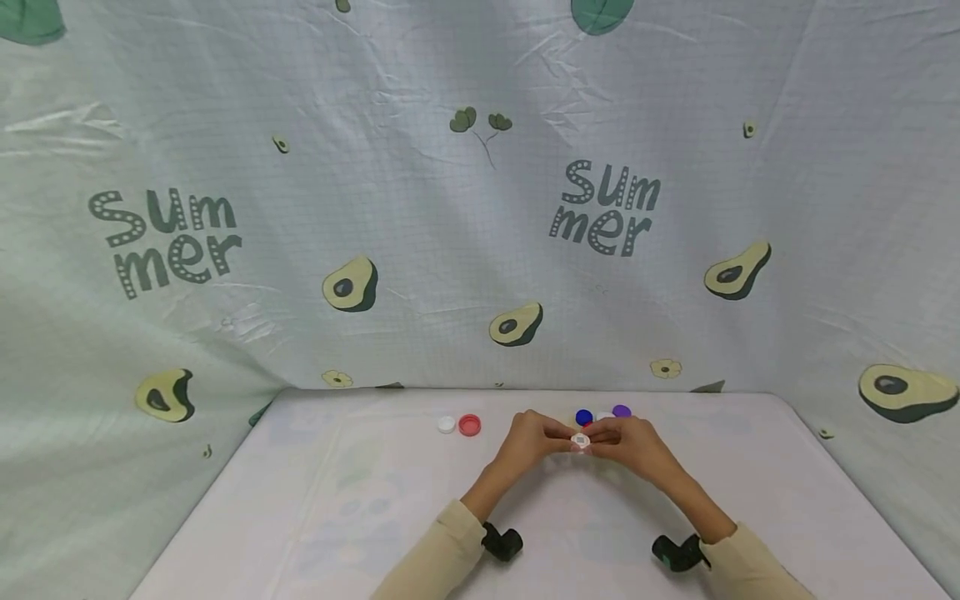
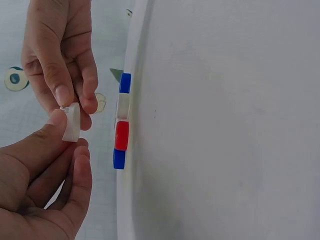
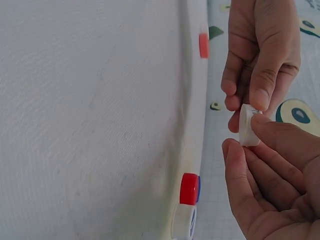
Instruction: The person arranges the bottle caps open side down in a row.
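Observation:
A small white bottle cap is held up between both hands, over the far part of the table. My left hand pinches one side of it between thumb and fingertips. From the opposite side, my right hand grips it the same way. Seen from the left wrist, the white cap stands edge-on, with small marks on its top. In the right wrist view the thumbs press on its top face, and fingers cover part of its rim.
Behind the hands lie a blue cap, a purple cap, and partly hidden white and red caps. Farther left are a white cap and a red cap. A patterned curtain hangs beyond the white table.

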{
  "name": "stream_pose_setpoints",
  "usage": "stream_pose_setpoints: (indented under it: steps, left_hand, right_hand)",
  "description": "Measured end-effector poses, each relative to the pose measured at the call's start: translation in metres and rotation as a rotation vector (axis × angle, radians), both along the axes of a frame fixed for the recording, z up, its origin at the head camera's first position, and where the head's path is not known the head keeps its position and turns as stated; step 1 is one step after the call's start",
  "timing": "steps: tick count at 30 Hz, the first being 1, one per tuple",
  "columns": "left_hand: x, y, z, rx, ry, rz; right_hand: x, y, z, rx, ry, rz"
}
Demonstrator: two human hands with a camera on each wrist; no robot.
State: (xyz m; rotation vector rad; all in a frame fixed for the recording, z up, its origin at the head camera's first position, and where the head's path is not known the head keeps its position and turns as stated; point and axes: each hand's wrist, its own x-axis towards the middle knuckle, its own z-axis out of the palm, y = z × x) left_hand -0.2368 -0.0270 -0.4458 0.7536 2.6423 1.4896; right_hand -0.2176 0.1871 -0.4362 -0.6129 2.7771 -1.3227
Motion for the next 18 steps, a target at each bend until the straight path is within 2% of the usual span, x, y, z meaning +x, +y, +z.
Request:
stream_pose_setpoints:
  steps: [9, 18]
  left_hand:
    - [0.001, -0.011, 0.002, 0.045, 0.010, 0.043]
    - [0.008, -0.020, 0.009, 0.052, 0.040, 0.044]
  right_hand:
    - [-0.002, -0.009, 0.000, 0.013, 0.066, -0.027]
    - [-0.004, -0.015, 0.004, -0.036, 0.060, -0.033]
